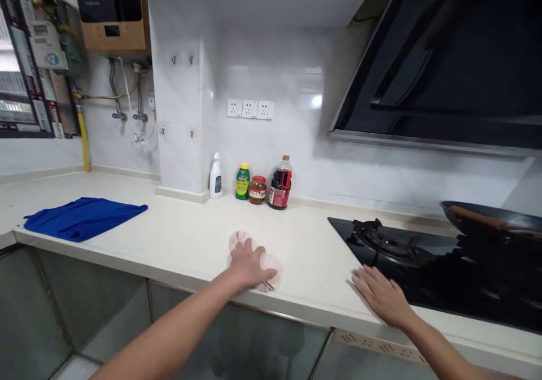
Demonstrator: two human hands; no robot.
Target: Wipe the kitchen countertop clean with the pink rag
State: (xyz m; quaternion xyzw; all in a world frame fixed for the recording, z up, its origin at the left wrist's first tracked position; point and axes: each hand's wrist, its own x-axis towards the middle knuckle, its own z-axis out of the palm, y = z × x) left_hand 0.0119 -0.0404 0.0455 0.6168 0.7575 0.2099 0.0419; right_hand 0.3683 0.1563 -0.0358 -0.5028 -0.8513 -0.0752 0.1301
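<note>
My left hand (249, 264) presses a pale pink cloth (274, 267) against the white countertop (186, 239), close to its front edge. The fingers are curved and spread over the cloth, whose rim shows around them. Further right, my right hand (379, 295) lies flat on the counter with its fingers stretched out. Its fingertips are beside the front left edge of the black gas cooktop (351, 233). Nothing is held in that hand.
By the back wall stand a white spray bottle (215, 179), a green bottle (243, 183), a red-lidded jar (257, 191) and a dark sauce bottle (280, 185). A blue cloth (84, 217) lies left. A wok (478, 217) rests on the cooktop below the range hood (444, 69).
</note>
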